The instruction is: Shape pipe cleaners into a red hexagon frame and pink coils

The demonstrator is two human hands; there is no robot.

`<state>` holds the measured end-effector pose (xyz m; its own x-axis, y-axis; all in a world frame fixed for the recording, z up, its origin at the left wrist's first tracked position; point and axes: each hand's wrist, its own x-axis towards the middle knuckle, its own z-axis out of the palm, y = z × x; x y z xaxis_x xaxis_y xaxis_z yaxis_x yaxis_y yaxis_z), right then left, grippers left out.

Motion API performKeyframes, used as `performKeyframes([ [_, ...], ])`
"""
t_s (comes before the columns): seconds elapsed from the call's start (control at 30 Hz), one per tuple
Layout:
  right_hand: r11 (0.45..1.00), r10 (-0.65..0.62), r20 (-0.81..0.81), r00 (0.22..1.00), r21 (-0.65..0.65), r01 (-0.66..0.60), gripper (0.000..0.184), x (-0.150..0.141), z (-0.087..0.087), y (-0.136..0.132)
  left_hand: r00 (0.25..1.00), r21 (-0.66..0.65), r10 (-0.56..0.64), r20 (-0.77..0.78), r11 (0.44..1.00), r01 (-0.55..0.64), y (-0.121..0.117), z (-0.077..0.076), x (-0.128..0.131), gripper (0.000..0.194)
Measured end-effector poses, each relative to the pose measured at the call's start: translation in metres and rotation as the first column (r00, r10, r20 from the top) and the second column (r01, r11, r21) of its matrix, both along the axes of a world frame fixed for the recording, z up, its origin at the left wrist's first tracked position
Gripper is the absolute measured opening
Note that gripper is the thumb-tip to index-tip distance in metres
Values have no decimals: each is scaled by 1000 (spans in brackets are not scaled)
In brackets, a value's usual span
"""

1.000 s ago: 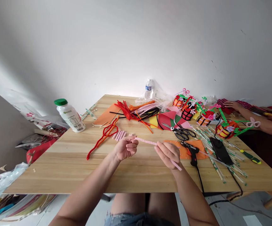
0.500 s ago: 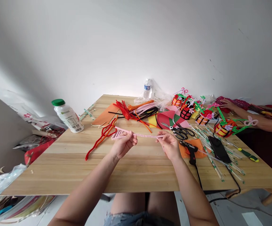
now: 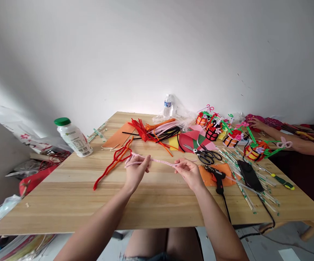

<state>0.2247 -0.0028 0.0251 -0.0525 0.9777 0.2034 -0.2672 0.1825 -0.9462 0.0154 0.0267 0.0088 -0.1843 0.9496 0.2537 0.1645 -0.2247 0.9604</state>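
Note:
A twisted pink pipe cleaner (image 3: 162, 161) is stretched between my two hands, just above the tabletop. My left hand (image 3: 137, 171) pinches it at the left, and loose pink ends stick out past the knuckles. At the other end, the thumb and fingers of my right hand (image 3: 188, 172) grip it. Left of my left hand lie red and orange pipe cleaners (image 3: 112, 166). Close to my right hand are a black glue gun (image 3: 219, 177) on orange felt (image 3: 204, 175) and black-handled scissors (image 3: 204, 156).
Bundled red pipe cleaners (image 3: 140, 129) and coloured felt sheets (image 3: 191, 139) lie behind my hands. Small flower baskets (image 3: 231, 137), glue sticks (image 3: 245, 195), a phone (image 3: 251, 175) and a screwdriver (image 3: 283, 181) are at right. A white bottle (image 3: 75, 139) stands left. Another person's hand (image 3: 256, 124) reaches in.
The left hand has turned over, with its back now upward and fingers wrapped round the pink strands. The twisted stretch between the hands now slants down to the right. The view has shifted slightly.

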Motion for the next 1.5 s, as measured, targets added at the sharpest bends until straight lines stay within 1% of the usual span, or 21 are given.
performKeyframes([
  [0.1, 1000, 1, 10, 1000, -13, -1, 14, -3, 0, -1, 929, 182, 182, -321, 975, -128, 3, -1, 0, 33],
  [0.17, 999, -28, -6, 1000, -18, 28, 15, -2, 0, 1, 862, 282, 225, -455, 954, -101, 6, -1, 1, 30],
  [0.2, 999, -51, -16, 999, -16, 51, 15, -2, 0, 2, 852, 320, 219, -476, 945, -64, 7, -1, 2, 29],
  [0.27, 994, -110, -32, 993, -10, 110, 15, 1, 1, 5, 882, 343, 103, -460, 937, 69, 10, -2, 2, 27],
  [0.33, 984, -174, -29, 984, -32, 173, 15, 5, 1, 8, 911, 309, -103, -400, 921, 240, 11, -5, 3, 24],
  [0.4, 971, -229, -15, 973, -78, 227, 16, 8, 0, 10, 898, 261, -262, -355, 894, 364, 11, -8, 5, 22],
  [0.43, 963, -250, -11, 968, -103, 248, 16, 9, 0, 11, 890, 244, -291, -351, 889, 388, 11, -9, 5, 21],
  [0.57, 949, -275, -17, 961, -166, 269, 17, 9, 1, 10, 903, 274, -219, -369, 903, 331, 7, -9, 6, 14],
  [0.7, 960, -177, 5, 984, -219, 174, 21, 7, 3, 9, 924, 355, -172, -343, 887, 297, 5, -7, 5, 10],
  [0.83, 963, -122, -2, 992, -242, 118, 25, 5, 3, 9, 949, 309, -169, -266, 918, 250, 4, -5, 5, 9],
  [0.93, 980, -96, -11, 995, -174, 93, 26, 5, 2, 9, 972, 253, -166, -167, 946, 205, 1, 0, 6, 15],
  [1.03, 990, -141, 46, 989, 25, 140, 21, 10, 2, 8, 974, 132, -227, -14, 965, 227, 0, 8, 6, 14],
  [1.1, 939, -252, 176, 951, 284, 197, 10, 15, 3, 6, 936, -27, -312, 160, 947, 320, 1, 13, 4, 22],
  [1.13, 877, -330, 259, 908, 440, 193, 5, 17, 3, 5, 900, -106, -358, 250, 914, 393, 2, 14, 2, 27],
  [1.2, 695, -518, 375, 768, 709, 123, 14, 21, 4, 2, 783, -217, -462, 416, 786, 579, 5, 16, -3, 36],
  [1.27, 532, -683, 374, 628, 843, 76, 24, 23, 3, 1, 614, -236, -546, 570, 607, 759, 7, 17, -7, 41],
  [1.3, 490, -731, 359, 580, 868, 80, 26, 22, 2, 2, 538, -216, -559, 631, 539, 814, 8, 16, -8, 41],
  [1.33, 484, -751, 355, 557, 870, 98, 26, 22, 0, 3, 491, -188, -562, 666, 511, 839, 7, 16, -8, 41],
  [1.37, 512, -742, 367, 561, 850, 121, 24, 21, -2, 5, 488, -162, -561, 669, 530, 832, 7, 15, -8, 40],
  [1.4, 571, -708, 392, 587, 807, 149, 20, 19, -4, 8, 509, -144, -558, 656, 569, 810, 6, 15, -6, 38],
  [1.5, 805, -515, 432, 740, 541, 244, 15, 16, -10, 14, 604, -138, -529, 596, 674, 726, 4, 14, 1, 39],
])
